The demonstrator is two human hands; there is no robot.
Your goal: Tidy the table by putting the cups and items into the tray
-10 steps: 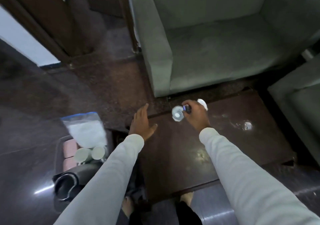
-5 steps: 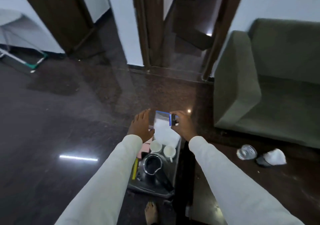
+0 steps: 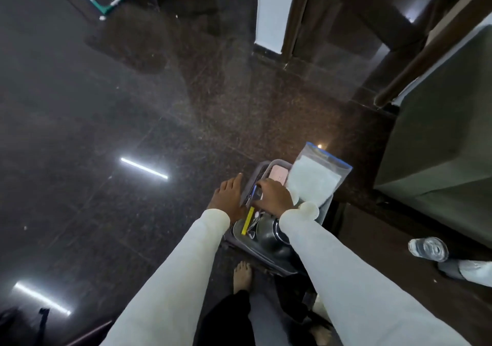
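the right hand reaches down into the grey tray on the floor, fingers curled and pinched around a small dark item with a blue edge, held low at the tray's left side. the left hand lies flat and spread against the outside of the tray's left rim, holding nothing. inside the tray are a pink box, a clear bag of white powder, a white cup, a yellow stick and a dark kettle. a glass lies on the table to the right.
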